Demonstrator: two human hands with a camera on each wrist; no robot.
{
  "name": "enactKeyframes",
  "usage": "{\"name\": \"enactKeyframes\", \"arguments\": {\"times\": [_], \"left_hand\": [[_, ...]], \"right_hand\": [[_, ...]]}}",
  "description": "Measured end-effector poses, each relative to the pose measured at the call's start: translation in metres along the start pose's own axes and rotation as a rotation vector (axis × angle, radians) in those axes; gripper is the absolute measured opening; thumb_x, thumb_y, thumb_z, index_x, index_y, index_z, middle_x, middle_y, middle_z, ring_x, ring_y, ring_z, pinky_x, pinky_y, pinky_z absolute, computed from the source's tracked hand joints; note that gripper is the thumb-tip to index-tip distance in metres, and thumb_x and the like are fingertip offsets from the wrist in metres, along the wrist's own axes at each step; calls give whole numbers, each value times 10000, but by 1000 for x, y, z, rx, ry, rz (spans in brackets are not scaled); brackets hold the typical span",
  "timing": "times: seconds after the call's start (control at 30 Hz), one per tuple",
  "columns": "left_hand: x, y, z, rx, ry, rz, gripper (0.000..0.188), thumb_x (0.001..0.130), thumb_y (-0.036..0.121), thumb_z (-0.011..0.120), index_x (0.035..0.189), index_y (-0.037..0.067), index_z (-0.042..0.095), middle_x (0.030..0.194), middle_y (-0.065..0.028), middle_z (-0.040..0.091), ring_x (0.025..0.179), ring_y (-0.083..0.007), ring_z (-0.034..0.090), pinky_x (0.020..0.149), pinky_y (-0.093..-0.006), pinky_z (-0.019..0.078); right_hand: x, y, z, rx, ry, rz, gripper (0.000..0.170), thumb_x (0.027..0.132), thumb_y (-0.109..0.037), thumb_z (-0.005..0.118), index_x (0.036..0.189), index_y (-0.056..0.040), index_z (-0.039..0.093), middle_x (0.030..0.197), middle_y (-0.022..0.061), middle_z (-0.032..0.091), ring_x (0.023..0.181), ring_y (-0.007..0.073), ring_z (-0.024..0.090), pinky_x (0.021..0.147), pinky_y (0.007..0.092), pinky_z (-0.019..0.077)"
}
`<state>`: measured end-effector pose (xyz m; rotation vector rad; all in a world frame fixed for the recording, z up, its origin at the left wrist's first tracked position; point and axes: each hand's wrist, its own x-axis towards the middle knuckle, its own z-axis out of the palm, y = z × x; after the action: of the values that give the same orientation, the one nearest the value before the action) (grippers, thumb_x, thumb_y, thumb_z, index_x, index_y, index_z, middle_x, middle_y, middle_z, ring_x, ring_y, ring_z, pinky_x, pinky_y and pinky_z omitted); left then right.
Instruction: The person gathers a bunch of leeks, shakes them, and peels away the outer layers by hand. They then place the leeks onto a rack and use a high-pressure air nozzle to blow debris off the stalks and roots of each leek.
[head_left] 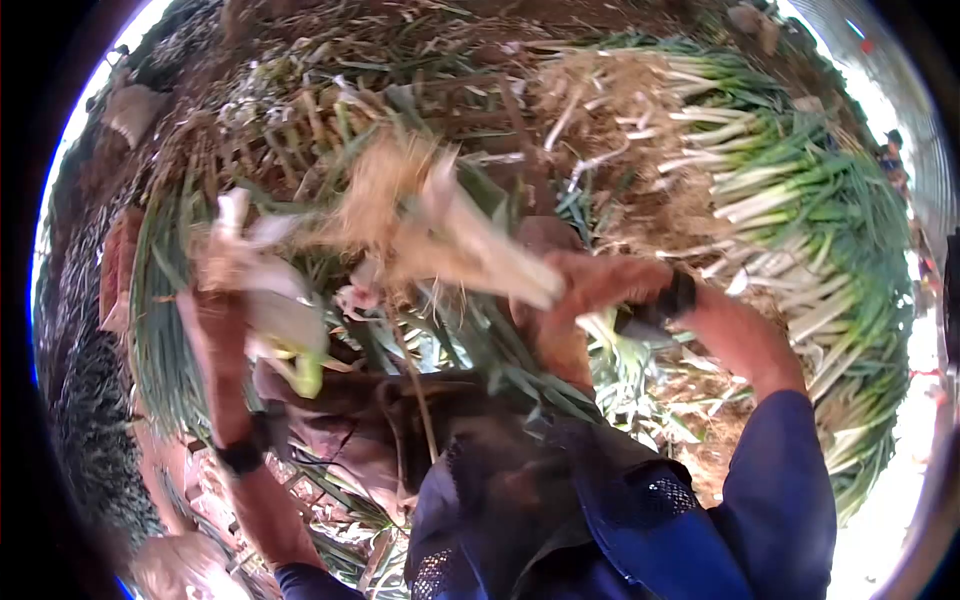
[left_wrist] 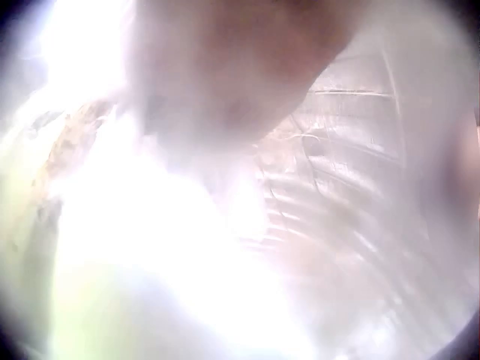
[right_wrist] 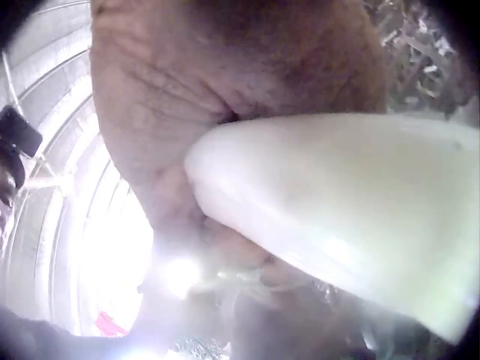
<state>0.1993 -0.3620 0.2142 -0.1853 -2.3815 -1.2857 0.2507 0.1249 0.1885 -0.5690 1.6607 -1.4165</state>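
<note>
My right hand [head_left: 595, 285] grips a leek [head_left: 490, 245] by its white stalk. In the right wrist view the thick pale stalk [right_wrist: 322, 195] lies across the palm, with fingers curled beneath it. Its other end points up and left toward a blurred clump of tan roots [head_left: 385, 195]. On the left side, my left hand [head_left: 213, 325] holds loose white leek skin [head_left: 280, 295], with a pale green tip [head_left: 310, 375] hanging below. The left wrist view is mostly washed out by this bright white skin [left_wrist: 150, 262], with part of the hand [left_wrist: 240, 60] dark above it.
A long row of leeks [head_left: 800, 190] with white stalks and green tops curves down the right. Dirty leeks [head_left: 170, 290] with green leaves lie at the left. Dry roots and scraps [head_left: 640, 190] cover the ground ahead. A person's head [head_left: 185, 565] shows at the lower left.
</note>
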Motion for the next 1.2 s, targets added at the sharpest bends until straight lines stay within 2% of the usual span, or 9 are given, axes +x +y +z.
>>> {"name": "enactKeyframes", "arguments": {"times": [0.17, 0.23, 0.3, 0.33, 0.4, 0.57, 0.97, 1.07, 1.2], "left_hand": [[20, -70, -30, 315, 69, -361, 263, 900, 67, 671, 1133, -52, 702, 903, -85, 734, 744, -140, 600, 686, -324, 516], [-16, -224, -11, 153, -111, -363, 482, 856, -33, 644, 1333, -34, 575, 1128, -111, 704, 1007, -222, 666, 907, -339, 529], [-45, -106, 46, -149, -330, -668, 486, 820, -90, 524, 1297, -27, 592, 1024, -96, 702, 866, -218, 691, 752, -340, 570], [-57, -163, 61, -71, -470, -672, 466, 785, -66, 527, 1238, -20, 629, 952, -110, 691, 787, -192, 678, 654, -343, 562], [-81, -140, 96, 373, -364, -148, 248, 795, 42, 667, 1012, -76, 688, 817, -215, 714, 717, -350, 701, 639, -470, 528], [-83, -114, 119, 597, -552, -33, 225, 815, 123, 671, 987, -13, 719, 928, -242, 722, 848, -420, 701, 753, -528, 517], [-75, -72, 139, 617, -750, -27, 187, 838, 104, 578, 940, 32, 717, 830, -274, 668, 861, -496, 643, 731, -571, 475], [-80, -66, 131, 700, -801, -33, 205, 834, 114, 573, 943, 33, 727, 843, -284, 671, 883, -504, 640, 757, -604, 462], [-87, -63, 123, 714, -845, -52, 179, 808, 112, 605, 899, 32, 737, 862, -275, 681, 859, -490, 650, 736, -587, 476]], "right_hand": [[-54, -115, -40, -394, 462, -104, 381, 822, -140, 792, 1170, -59, 660, 854, 42, 653, 749, 127, 641, 717, 302, 587], [-56, -123, -56, -493, 633, -111, 415, 756, -162, 747, 1149, -59, 662, 820, 51, 645, 749, 170, 645, 696, 339, 564], [-48, -156, -42, -548, 665, -380, 416, 772, -156, 716, 1170, -47, 659, 819, 63, 658, 745, 178, 660, 688, 357, 569], [-40, -167, -38, -760, 656, -481, 357, 814, -104, 680, 1166, -48, 658, 834, 74, 679, 706, 184, 667, 637, 335, 571], [-10, -178, -27, -1223, 716, -544, 115, 922, -92, 648, 1033, -72, 670, 768, 43, 676, 656, 135, 668, 526, 228, 554], [-12, -190, 2, -1815, 765, -683, 201, 935, -240, 719, 841, -79, 645, 754, 26, 650, 680, 128, 664, 561, 285, 570], [-283, -71, -105, -1932, 1125, 202, 148, 836, -76, 780, 921, -179, 716, 893, 1, 648, 943, 155, 592, 1017, 303, 475], [-403, 21, -145, -1792, 1315, 844, 391, 899, 12, 608, 1228, -179, 696, 1292, 64, 651, 1294, 247, 563, 1155, 444, 398], [-436, 129, -117, -1126, 1414, 1575, 930, 829, -120, 698, 1623, -194, 220, 1672, 226, 147, 1455, 573, 254, 1089, 809, 221]]}}
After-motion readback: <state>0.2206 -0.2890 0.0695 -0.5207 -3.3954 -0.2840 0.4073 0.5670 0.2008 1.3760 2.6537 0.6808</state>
